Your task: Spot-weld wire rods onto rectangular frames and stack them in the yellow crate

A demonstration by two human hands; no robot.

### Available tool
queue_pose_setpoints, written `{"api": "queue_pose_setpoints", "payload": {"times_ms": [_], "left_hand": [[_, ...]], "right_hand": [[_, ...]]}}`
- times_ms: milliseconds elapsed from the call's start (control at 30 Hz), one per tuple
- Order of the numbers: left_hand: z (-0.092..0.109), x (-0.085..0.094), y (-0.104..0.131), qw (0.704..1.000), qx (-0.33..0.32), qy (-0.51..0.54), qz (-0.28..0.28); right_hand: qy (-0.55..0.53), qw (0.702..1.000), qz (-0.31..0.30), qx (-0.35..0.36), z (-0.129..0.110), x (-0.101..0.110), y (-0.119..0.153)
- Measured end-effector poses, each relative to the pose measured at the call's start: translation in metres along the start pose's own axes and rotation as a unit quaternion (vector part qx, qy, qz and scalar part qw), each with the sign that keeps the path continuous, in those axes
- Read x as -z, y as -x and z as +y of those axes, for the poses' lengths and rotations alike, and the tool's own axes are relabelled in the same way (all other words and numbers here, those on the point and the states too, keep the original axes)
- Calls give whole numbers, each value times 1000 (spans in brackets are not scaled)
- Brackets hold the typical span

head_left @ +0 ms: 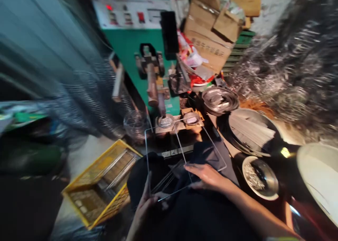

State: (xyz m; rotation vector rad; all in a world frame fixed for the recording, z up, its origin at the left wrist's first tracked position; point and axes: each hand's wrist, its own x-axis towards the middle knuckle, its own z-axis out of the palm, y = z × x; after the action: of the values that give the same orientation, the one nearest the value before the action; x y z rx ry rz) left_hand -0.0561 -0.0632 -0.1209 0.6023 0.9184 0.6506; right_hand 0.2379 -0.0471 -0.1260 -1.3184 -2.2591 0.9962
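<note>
A thin metal wire frame (180,146), roughly rectangular with a bar across its middle, spans the space above my lap. My left hand (145,198) grips its near left side. My right hand (204,175) pinches the middle bar close to the near edge, its fingers partly hidden. The far edge of the frame lies by two round metal pieces at the front of a green machine (126,50). Several loose thin wires (169,175) rest on my dark clothing between my hands.
A yellow crate (102,147) with metal pieces stands at left. At right are a bowl of small parts (248,174), a basin of flat strips (253,128) and a coiled wire bundle (220,99). Cardboard boxes (208,36) are behind.
</note>
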Motion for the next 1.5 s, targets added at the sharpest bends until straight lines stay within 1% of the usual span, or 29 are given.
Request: {"api": "queue_pose_setpoints", "payload": {"times_ms": [33,100,167,267,333,367,433,500,567,633,700,833,900,967,1067,1200,1300,1367,1433,1500], "left_hand": [[-5,6,-7,999,-29,14,27],[-14,16,-15,996,-65,36,54],[-20,22,-15,994,-85,54,44],[-22,27,-9,991,-108,73,10],[-24,33,-5,991,-111,80,2],[-27,37,-4,990,-113,86,9],[-38,47,-1,987,-115,107,37],[-55,55,0,982,-118,136,57],[-69,58,-1,981,-115,153,42],[-74,55,-2,982,-111,155,16],[-68,48,-4,982,-113,153,4],[-42,36,-4,984,-122,132,1],[-32,36,-2,986,-124,114,3],[-27,37,0,988,-124,96,3],[-26,38,2,989,-124,78,7],[-29,33,1,988,-135,76,8],[-34,31,-4,987,-139,79,-11],[-38,32,-8,988,-129,82,-36],[-41,34,-11,987,-122,84,-62],[-42,38,-11,985,-131,87,-68]], "right_hand": [[4,1000,-2,0,2,-3,-1],[7,1000,-6,3,3,-6,-4],[9,1000,-11,2,0,-8,-6],[19,1000,-19,-8,-7,-7,-9],[28,1000,-10,-4,-15,-2,-10],[32,999,1,4,-21,1,-9],[43,998,31,25,-35,11,-5],[61,995,58,43,-51,21,1],[83,993,69,51,-61,29,8],[103,991,77,43,-62,34,12],[119,989,83,14,-54,34,14],[116,990,64,-49,-33,26,14],[101,992,50,-55,-30,22,13],[85,995,37,-45,-31,19,11],[67,997,19,-27,-33,18,4],[49,999,6,-14,-32,11,-11],[14,999,-30,23,-36,2,-26],[-10,997,-56,50,-40,-4,-32],[-17,997,-53,55,-40,-6,-32],[0,1000,-12,27,-35,-6,-25]]}}
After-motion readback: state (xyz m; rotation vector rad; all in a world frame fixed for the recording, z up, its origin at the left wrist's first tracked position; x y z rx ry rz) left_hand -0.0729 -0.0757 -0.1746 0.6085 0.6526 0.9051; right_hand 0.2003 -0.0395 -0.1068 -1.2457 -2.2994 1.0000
